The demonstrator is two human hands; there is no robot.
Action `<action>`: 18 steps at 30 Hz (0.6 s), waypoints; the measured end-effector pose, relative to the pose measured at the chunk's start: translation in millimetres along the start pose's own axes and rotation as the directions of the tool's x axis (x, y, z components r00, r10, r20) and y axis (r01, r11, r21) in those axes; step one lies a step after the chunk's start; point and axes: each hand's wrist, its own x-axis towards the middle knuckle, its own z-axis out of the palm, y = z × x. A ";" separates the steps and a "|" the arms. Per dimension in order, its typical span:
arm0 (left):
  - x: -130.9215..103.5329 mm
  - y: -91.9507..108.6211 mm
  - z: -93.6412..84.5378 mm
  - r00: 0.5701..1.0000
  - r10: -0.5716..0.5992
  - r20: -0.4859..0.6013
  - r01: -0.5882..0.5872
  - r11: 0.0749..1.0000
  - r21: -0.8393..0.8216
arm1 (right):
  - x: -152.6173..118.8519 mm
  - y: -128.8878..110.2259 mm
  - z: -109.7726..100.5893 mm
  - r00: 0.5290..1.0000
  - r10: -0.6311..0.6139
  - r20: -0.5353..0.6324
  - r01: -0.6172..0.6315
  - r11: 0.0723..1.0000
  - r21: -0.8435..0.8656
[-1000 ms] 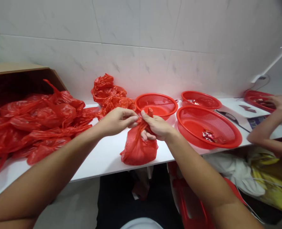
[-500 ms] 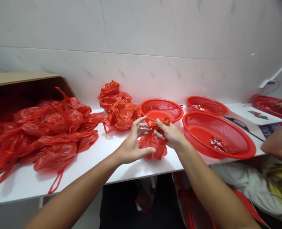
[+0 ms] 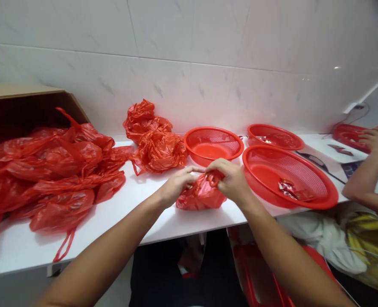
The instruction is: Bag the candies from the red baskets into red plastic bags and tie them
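A red plastic bag (image 3: 202, 197) with something bulky inside rests at the front of the white table, between my hands. My left hand (image 3: 180, 184) is closed on the upper left of the bag, its thumb and fingers pinching the film. On the other side, my right hand (image 3: 228, 178) grips the gathered top, where a small loop of the plastic shows. What the bag holds is hidden. Right behind it stands a red mesh basket (image 3: 208, 150), and a crumpled pile of red bags (image 3: 158, 149) lies to its left.
Many filled red bags (image 3: 67, 170) spill from a cardboard box (image 3: 25, 90) at left. To the right, a large red basket (image 3: 262, 170) holds a few wrapped pieces, with another red basket (image 3: 272, 132) behind. A co-worker's hand (image 3: 376, 138) reaches over a far basket.
My left hand has closed from an open spread onto the bag. The bag's top, twisted narrow before, now looks wider and looser between both hands. The view has shifted slightly.
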 end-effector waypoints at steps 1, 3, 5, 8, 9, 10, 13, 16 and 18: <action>0.9 -1.9 1.1 1.000 -0.027 0.008 0.027 0.997 -0.076 | -1.9 -0.8 5.6 0.994 -0.104 -0.041 0.100 0.991 -0.085; 3.3 -5.1 2.5 0.999 -0.030 0.019 0.033 0.983 -0.181 | -5.4 -2.1 15.9 0.960 -0.264 -0.091 0.241 0.949 -0.202; 4.8 -6.5 1.9 0.999 -0.010 0.031 0.016 0.977 -0.214 | -8.4 -2.2 22.3 0.930 -0.351 -0.113 0.312 0.912 -0.268; 3.2 -5.1 -1.9 0.992 -0.022 0.123 0.044 0.982 -0.182 | -13.5 0.1 25.0 0.925 -0.358 -0.128 0.301 0.894 -0.332; 2.1 -4.3 -3.1 0.989 -0.014 0.147 0.037 0.987 -0.155 | -15.7 1.2 25.0 0.932 -0.340 -0.123 0.281 0.896 -0.344; 0.9 -3.8 -4.1 0.987 0.005 0.160 0.014 0.992 -0.122 | -18.0 2.4 25.0 0.941 -0.318 -0.114 0.262 0.899 -0.350; -1.3 -2.4 -4.3 0.985 0.053 0.167 -0.061 0.997 0.043 | -24.0 4.3 24.9 0.951 -0.298 -0.080 0.256 0.906 -0.337; -1.2 2.1 -2.2 0.982 0.046 0.182 -0.093 0.960 0.262 | -23.4 2.2 22.2 0.949 -0.311 -0.057 0.279 0.908 -0.312; -1.3 7.9 -2.9 0.981 0.088 0.172 -0.148 0.913 0.380 | -18.7 -0.3 16.5 0.959 -0.283 0.033 0.280 0.916 -0.286</action>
